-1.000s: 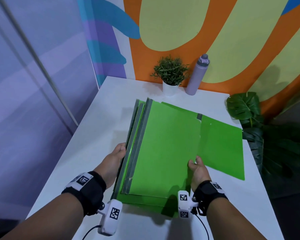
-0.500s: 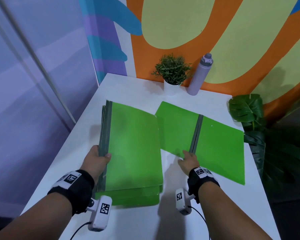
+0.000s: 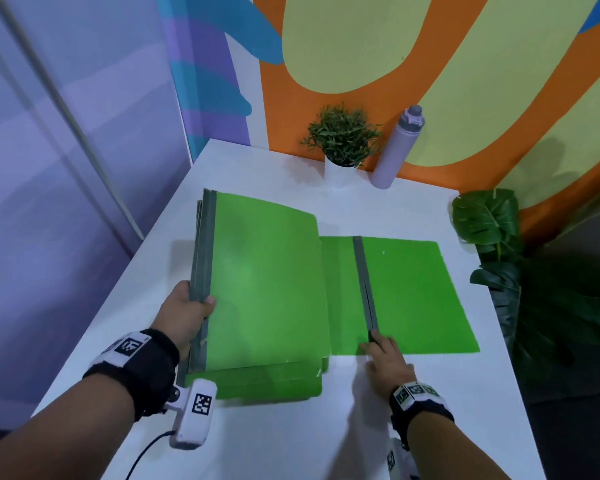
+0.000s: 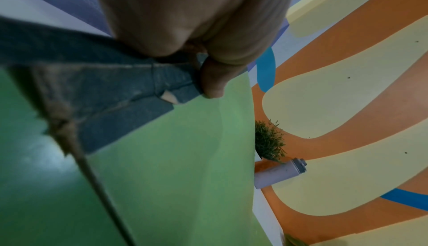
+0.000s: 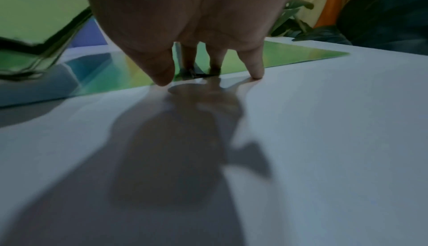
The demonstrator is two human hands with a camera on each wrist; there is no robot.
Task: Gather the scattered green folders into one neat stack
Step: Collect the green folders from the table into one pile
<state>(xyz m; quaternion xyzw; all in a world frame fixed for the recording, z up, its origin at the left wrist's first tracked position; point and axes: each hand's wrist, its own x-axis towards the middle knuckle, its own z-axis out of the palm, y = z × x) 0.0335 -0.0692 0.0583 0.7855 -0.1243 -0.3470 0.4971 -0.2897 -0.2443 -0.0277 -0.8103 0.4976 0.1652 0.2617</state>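
1. Reaching in from the near right: right hand (image 3: 383, 355), fingers (image 5: 254, 67) extended and slightly spread, tips pressing down at the near edge of the open folder (image 3: 413, 292), right at the near end of its grey spine (image 3: 364, 282); nothing being gripped.
2. Coming in from the near left: left hand (image 3: 187, 313) gripping the grey-taped edge of the folder stack (image 3: 267, 289), thumb (image 4: 212, 78) curling over the top cover, other fingers hidden beneath.
3. Sitting on the white table (image 3: 291, 438), left of centre: that stack, its right side overlapping the left flap of the open folder.
4. Lying flat just right of the stack: the open folder, extending away from the right fingertips.
5. Standing at the far edge, against the painted wall: small potted plant (image 3: 342, 140) and, just beside it, lavender bottle (image 3: 397, 147).
6. Showing beyond the table's right side: large leafy plant (image 3: 489, 220).
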